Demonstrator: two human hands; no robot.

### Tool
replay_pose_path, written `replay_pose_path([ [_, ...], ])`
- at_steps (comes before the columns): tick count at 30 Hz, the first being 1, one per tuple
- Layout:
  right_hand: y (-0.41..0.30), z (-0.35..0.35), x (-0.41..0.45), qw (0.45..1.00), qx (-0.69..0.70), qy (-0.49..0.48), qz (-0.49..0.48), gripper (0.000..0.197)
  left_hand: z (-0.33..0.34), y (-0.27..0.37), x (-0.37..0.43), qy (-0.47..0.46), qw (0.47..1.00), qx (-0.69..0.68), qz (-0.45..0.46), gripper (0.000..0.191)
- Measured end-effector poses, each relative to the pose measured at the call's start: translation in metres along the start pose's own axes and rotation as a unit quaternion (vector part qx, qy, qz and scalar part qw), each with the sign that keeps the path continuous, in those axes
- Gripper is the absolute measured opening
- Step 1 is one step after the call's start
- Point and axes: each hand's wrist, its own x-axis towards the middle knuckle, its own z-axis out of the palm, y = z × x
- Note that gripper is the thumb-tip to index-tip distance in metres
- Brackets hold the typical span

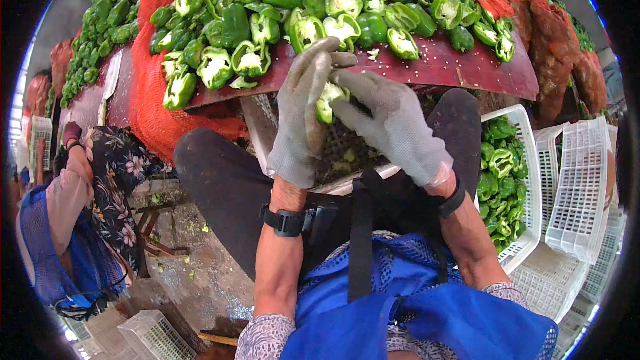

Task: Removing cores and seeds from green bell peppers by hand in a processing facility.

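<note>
My left hand (301, 117), in a grey-coated work glove, points its long fingers up and bears against a cut piece of green bell pepper (329, 101). From the other side my right hand (392, 117), gloved the same way, reaches in with thumb and fingertips on that piece. Its pale inner flesh shows between the two gloves; part of it is hidden. Just beyond my fingers, a heap of green bell peppers (235, 25), many cut open with pale cores showing, covers a dark red tabletop (445, 67). Loose white seeds dot the board.
A white plastic crate (531, 180) holding cut peppers stands by my right knee, with stacked crates (580, 190) beyond. Red mesh netting (155, 110) drapes the table's left side. Another person (75, 220) sits at left. Below my hands is a dark container (350, 152) with scraps.
</note>
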Motion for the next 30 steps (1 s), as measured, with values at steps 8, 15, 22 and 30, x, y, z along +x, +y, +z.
replay_pose_path([
  [8, 0.009, -0.006, -0.003, 0.955, 0.228, -0.096, 0.167, 0.028, 0.006, 0.0, -0.002, -0.053, 0.994, 0.031, -0.095, 0.038],
  [15, 0.005, -0.001, -0.005, 0.979, 0.091, -0.111, 0.143, 0.02, -0.002, -0.035, -0.016, -0.067, 0.991, 0.003, 0.111, 0.04],
  [22, 0.015, 0.006, -0.015, 0.996, 0.066, -0.062, 0.023, 0.022, 0.006, -0.017, -0.022, -0.033, 0.999, 0.035, 0.016, 0.047],
  [30, 0.03, 0.022, -0.023, 0.998, 0.006, -0.022, 0.052, 0.03, 0.009, -0.026, -0.002, 0.029, 0.992, 0.021, -0.12, 0.033],
])
